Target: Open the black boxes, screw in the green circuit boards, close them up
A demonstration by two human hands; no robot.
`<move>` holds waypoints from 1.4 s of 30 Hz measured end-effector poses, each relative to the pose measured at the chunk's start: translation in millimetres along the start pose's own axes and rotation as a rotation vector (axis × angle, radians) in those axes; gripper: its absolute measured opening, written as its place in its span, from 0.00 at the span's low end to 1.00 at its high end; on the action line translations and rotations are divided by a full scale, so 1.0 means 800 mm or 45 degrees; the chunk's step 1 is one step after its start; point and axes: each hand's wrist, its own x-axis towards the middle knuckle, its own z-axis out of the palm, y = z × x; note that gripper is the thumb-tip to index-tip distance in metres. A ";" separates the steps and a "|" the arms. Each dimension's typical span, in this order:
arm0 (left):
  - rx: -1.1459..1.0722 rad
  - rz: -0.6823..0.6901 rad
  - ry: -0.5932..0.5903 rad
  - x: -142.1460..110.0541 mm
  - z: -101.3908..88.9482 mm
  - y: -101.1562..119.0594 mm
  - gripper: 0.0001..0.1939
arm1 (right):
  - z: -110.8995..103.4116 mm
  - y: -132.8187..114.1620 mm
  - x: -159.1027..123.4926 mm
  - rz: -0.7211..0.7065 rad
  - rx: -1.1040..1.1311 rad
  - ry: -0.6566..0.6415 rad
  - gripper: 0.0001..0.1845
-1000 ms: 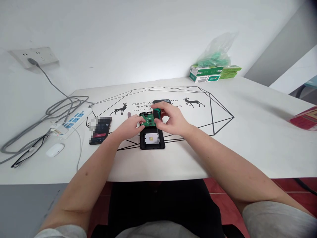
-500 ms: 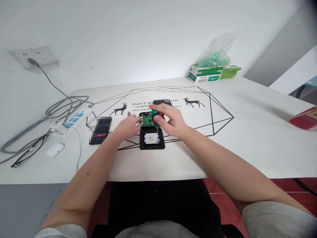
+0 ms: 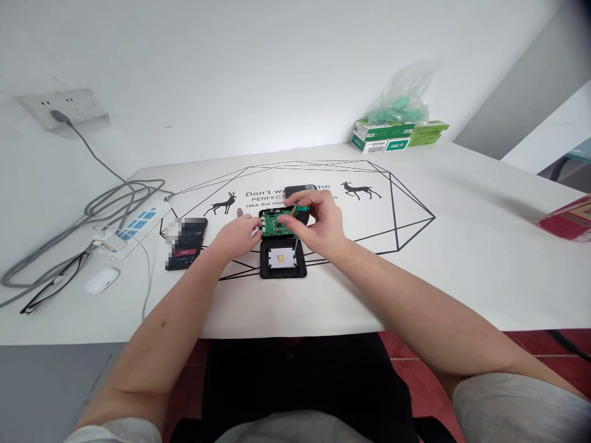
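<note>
A green circuit board (image 3: 273,225) sits in a black casing in the middle of the table, with the fingers of my left hand (image 3: 239,236) closed against its left edge. My right hand (image 3: 321,224) grips a screwdriver (image 3: 302,213) by its green and black handle. The shaft slants down toward the right side of the board and the open case part; I cannot make out exactly where the tip rests. Directly below the board lies that open black case part (image 3: 303,271), which carries a white plate (image 3: 272,259) with a small gold square.
Left of my hands lie a phone (image 3: 196,237), a power strip (image 3: 138,227) with coiled grey cable, glasses (image 3: 54,284) and a white earbud case (image 3: 102,280). A dark phone-like object (image 3: 295,190) lies behind the board. Green boxes (image 3: 383,132) stand at the back; a red package (image 3: 566,221) is far right.
My right hand has shifted slightly to the right, and the screwdriver handle has tilted that way, uncovering more of the board. My left hand stays at the board's edge.
</note>
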 end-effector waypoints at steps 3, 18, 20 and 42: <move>0.016 -0.005 -0.005 0.001 0.000 0.000 0.14 | -0.002 -0.003 0.001 -0.063 -0.062 -0.008 0.13; 0.001 -0.012 -0.011 0.001 0.000 0.000 0.16 | -0.010 -0.007 0.011 -0.147 -0.214 0.030 0.12; 0.004 -0.002 -0.006 0.002 0.001 -0.001 0.16 | -0.008 -0.006 0.013 -0.123 -0.207 0.062 0.07; 0.003 0.013 0.001 0.000 0.000 0.000 0.15 | -0.004 -0.005 0.007 0.057 -0.019 -0.072 0.11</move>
